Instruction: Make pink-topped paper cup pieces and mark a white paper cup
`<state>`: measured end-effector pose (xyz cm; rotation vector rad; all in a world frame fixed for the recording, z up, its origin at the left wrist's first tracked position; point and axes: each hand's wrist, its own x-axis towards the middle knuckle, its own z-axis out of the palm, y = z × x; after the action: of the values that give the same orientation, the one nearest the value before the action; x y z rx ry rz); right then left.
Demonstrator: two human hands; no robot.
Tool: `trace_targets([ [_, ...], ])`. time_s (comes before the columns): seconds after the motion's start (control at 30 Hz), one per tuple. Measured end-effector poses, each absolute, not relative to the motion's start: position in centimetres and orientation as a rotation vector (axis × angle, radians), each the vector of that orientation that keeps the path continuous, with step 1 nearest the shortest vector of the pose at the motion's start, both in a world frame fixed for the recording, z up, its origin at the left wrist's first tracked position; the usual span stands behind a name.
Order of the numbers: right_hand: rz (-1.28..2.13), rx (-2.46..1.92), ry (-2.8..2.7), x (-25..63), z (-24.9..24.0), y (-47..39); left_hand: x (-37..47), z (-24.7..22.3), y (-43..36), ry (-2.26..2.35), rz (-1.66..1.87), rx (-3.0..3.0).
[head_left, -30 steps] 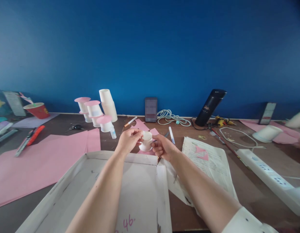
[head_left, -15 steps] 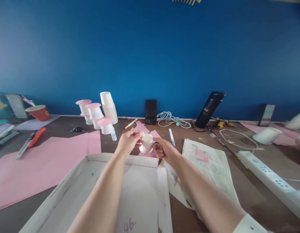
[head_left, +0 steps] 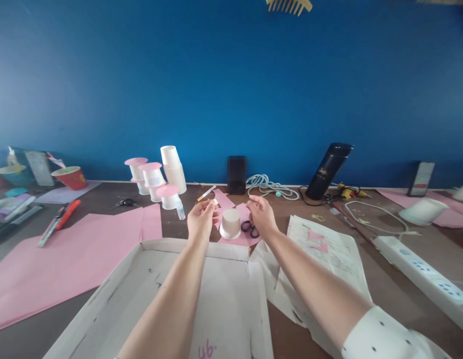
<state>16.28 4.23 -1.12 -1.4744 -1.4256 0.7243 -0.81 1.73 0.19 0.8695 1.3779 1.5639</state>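
A white paper cup (head_left: 230, 223) stands upside down on pink paper scraps (head_left: 243, 215), between my two hands and touched by neither. My left hand (head_left: 201, 218), left of the cup, pinches a small white piece (head_left: 215, 202) between thumb and finger; its kind is too small to make out. My right hand (head_left: 262, 215) is raised to the right of the cup, index finger stretched out and nothing seen in it. Black-handled scissors (head_left: 250, 229) lie between the cup and my right hand, their blades hidden.
A shallow white box lid (head_left: 224, 299) lies in front. To the left are pink sheets (head_left: 85, 244), a utility knife (head_left: 52, 227), cups with pink discs (head_left: 152, 175) and a glue bottle (head_left: 180, 210). A phone (head_left: 236, 174), black flask (head_left: 329, 170) and power strip (head_left: 422, 269) stand around.
Both hands have come off the cup, the right one moving to its right and upward. The scissors' handles now show. The whole view has shifted slightly.
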Motion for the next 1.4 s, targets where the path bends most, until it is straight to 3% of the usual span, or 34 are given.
trace_targets([
  [0.07, 0.488, -1.551, -1.695, 16.4, -0.7, 5.6, -0.9, -0.2, 1.9, 1.386, 1.585, 0.848],
  [0.4, 0.197, -1.509, -2.227, 16.4, 0.1, 12.2, -0.9, -0.5, 2.1, 1.387, 1.576, 0.812],
  [0.97, 0.081, -1.599, -2.076, 16.8, 1.5, 12.6, -0.8, -0.1, 1.7, 1.398, 1.552, 0.858],
  [1.07, 0.127, -1.585, -2.001, 17.1, 2.1, 10.7, -0.7, 0.0, 1.6, 1.397, 1.547, 0.866],
  [1.2, 0.615, -1.403, -1.637, 17.2, 3.1, 7.5, -0.6, 0.5, 1.4, 1.367, 1.576, 0.882],
  [1.4, 0.912, -1.246, -1.292, 16.2, 3.5, 3.0, -0.2, 1.3, 0.7, 1.149, 1.599, 1.026],
])
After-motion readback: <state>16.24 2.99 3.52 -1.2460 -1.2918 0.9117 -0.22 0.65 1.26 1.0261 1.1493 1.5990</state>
